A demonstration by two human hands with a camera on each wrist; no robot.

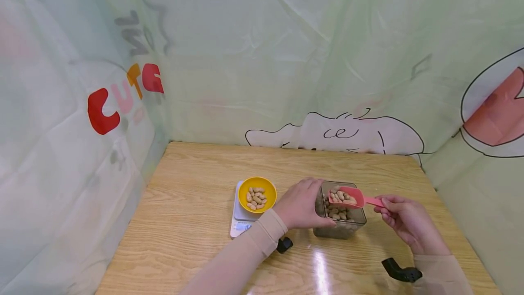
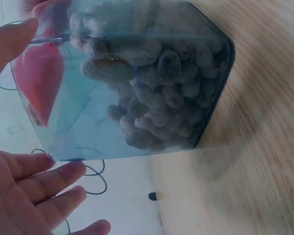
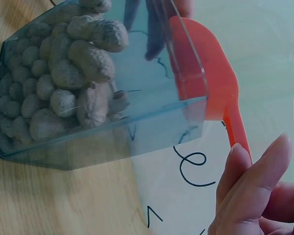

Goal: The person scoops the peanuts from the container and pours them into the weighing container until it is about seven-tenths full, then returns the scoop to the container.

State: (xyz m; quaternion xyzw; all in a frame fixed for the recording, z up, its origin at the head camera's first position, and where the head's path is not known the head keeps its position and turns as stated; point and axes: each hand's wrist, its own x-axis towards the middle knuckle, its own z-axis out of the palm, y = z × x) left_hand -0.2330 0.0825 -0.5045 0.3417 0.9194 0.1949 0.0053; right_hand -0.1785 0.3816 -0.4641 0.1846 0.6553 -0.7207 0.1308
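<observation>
My right hand [image 1: 403, 220] pinches the handle of a red scoop [image 1: 360, 196], level over a clear plastic container [image 1: 340, 231]. Several unshelled peanuts [image 1: 343, 196] lie in the scoop, and more peanuts [image 2: 156, 98] fill the container's lower part. Around the container's left side my left hand [image 1: 300, 204] holds the rim, thumb at the near edge and fingers at the far one. In the right wrist view the scoop's bowl [image 3: 210, 63] sits at the container's rim, seen partly through its wall.
Left of the container, a yellow bowl [image 1: 270, 190] with several peanuts stands on a white kitchen scale [image 1: 237, 222], its display partly covered by my left sleeve. The wooden table [image 1: 184, 222] meets printed curtains [image 1: 245, 58] behind and at the sides. Black wrist-mount parts [image 1: 401, 272] show near both wrists.
</observation>
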